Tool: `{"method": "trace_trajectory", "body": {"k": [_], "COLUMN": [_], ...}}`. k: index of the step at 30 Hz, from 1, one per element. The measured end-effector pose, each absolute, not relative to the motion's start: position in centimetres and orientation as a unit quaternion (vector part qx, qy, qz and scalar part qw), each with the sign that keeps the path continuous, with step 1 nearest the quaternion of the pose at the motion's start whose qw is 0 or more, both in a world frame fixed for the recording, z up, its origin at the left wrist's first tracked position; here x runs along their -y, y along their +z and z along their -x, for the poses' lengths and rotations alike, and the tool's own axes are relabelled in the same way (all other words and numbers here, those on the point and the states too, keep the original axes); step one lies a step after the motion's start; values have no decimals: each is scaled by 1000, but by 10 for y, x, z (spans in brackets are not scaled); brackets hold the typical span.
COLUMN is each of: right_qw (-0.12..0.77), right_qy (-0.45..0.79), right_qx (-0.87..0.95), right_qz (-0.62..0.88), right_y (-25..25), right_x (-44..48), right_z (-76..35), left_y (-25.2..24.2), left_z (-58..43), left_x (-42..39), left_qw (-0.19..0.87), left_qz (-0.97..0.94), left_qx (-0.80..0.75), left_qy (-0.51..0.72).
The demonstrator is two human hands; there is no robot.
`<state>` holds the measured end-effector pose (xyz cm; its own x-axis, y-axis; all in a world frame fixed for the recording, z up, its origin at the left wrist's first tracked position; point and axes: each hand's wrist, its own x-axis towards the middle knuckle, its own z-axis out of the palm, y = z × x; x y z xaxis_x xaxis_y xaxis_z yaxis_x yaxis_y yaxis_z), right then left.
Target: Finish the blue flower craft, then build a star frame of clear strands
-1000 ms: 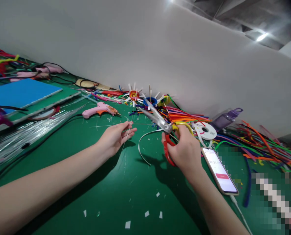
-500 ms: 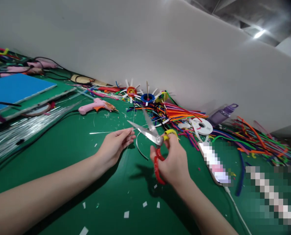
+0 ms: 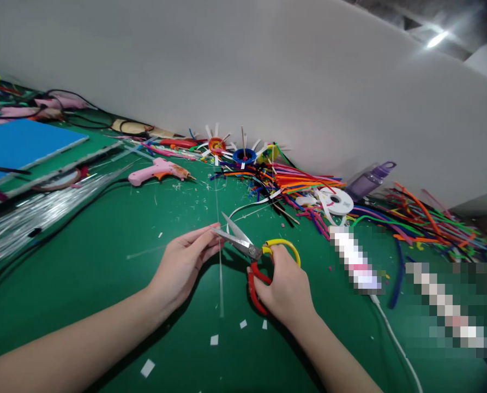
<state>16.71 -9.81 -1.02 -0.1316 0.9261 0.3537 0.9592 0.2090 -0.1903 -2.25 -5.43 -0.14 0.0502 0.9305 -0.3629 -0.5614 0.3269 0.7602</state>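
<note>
My left hand (image 3: 186, 263) pinches thin clear strips (image 3: 221, 292) between thumb and fingertips. The strips stick out from the pinch in several directions like a loose cross. A pair of scissors (image 3: 252, 250) with one yellow and one red handle loop is in my right hand (image 3: 286, 284), fingers through the loops. Its blades are spread apart and point left. The lower blade's tip lies right at my left fingertips, overlapping them in view; whether it touches cannot be made out. A narrow white ribbon (image 3: 249, 206) curves behind the blades toward a white spool (image 3: 336, 201).
A pink glue gun (image 3: 159, 171) lies behind my left hand, its cord running left past silvery strands (image 3: 42, 210). Farther back are a blue board (image 3: 30, 144), small wheel-like pieces (image 3: 244, 157), colourful pipe cleaners (image 3: 304, 183) and a purple bottle (image 3: 370, 180). Paper scraps (image 3: 214, 340) lie in front.
The scissors have moved down and left, bringing their blade tips to my left fingertips, and the blades are closer together. My left hand has lowered slightly; the strips it holds have turned.
</note>
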Motion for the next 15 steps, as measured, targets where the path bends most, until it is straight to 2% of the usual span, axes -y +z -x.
{"method": "trace_trajectory", "body": {"k": [9,15], "right_qw": [207,179], "right_qy": [-100,-122], "right_qx": [767,769], "right_qz": [600,601], "right_y": [-14,-12], "right_x": [93,94], "right_z": [-177,-175], "left_y": [-5,-6], "left_z": [23,19], "left_x": [52,57], "left_qw": [729,708], "left_qz": [-232,-256], "left_qx": [-387,-409], "left_qy": [515,516]}}
